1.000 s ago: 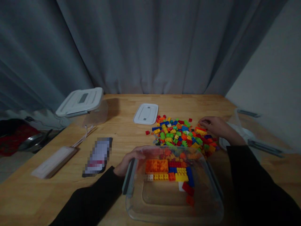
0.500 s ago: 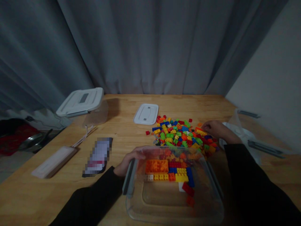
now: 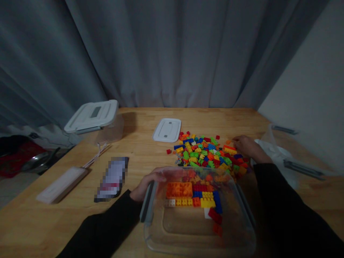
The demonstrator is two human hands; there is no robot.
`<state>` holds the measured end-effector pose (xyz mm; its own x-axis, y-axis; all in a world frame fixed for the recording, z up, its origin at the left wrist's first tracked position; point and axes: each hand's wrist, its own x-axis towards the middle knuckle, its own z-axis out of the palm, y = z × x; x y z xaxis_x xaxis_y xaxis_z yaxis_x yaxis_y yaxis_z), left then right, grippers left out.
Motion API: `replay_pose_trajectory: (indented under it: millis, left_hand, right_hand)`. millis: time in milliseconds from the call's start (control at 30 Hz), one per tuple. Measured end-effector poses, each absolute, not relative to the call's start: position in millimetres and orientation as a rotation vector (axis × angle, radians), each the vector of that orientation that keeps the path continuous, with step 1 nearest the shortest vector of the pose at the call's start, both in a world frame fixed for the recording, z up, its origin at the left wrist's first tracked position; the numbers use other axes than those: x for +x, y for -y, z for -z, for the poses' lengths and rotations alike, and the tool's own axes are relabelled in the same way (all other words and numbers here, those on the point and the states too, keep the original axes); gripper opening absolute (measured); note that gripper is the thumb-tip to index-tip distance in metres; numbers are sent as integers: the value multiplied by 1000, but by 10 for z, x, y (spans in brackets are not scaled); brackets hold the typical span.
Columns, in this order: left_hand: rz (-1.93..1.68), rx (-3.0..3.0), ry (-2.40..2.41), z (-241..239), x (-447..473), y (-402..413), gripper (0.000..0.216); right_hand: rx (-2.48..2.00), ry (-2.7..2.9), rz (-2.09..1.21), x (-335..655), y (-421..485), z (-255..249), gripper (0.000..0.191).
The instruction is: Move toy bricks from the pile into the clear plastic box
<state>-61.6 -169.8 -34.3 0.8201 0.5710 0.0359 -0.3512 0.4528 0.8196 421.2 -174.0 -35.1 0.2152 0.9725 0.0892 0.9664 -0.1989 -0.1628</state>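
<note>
My left hand [image 3: 146,184] grips the far left corner of a clear plastic box [image 3: 188,227], thumb over the rim. Inside the box lie toy building bricks: a large orange brick [image 3: 179,190], a row of yellow bricks [image 3: 184,202], plus blue, red and white ones. Beyond it spreads a heap of mixed coloured bricks [image 3: 200,152]. At the right side of that heap, my right hand [image 3: 245,146] has its fingers curled and close together, close to an orange brick [image 3: 230,148]. What its fingertips hold, if anything, is hidden.
A white lid [image 3: 167,130] lies behind the heap. To the left are a lidded clear box [image 3: 110,129], a phone [image 3: 113,177] and a pale power bank with a cable [image 3: 63,184]. Another clear box [image 3: 274,138] stands at the right, beside the wall.
My right hand has shifted slightly left and away from me at the heap's edge. My left hand and the box it grips stay in place.
</note>
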Motion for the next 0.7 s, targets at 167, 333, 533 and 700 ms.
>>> replay_pose_trajectory:
  millis: [167, 333, 533, 700]
  left_hand:
    - [-578, 949, -259, 303, -598, 1712, 59]
    - [-574, 983, -273, 258, -598, 1713, 58]
    - [-559, 973, -234, 228, -576, 1728, 58]
    - [-561, 949, -231, 291, -598, 1710, 58]
  right_hand:
    - [-2231, 1925, 53, 4195, 1672, 541, 49]
    - [-2232, 1931, 25, 4170, 1663, 607, 47]
    - [-2265, 1889, 9, 4194, 1662, 593, 41]
    - [-2289, 1853, 22, 4220, 1649, 610, 35]
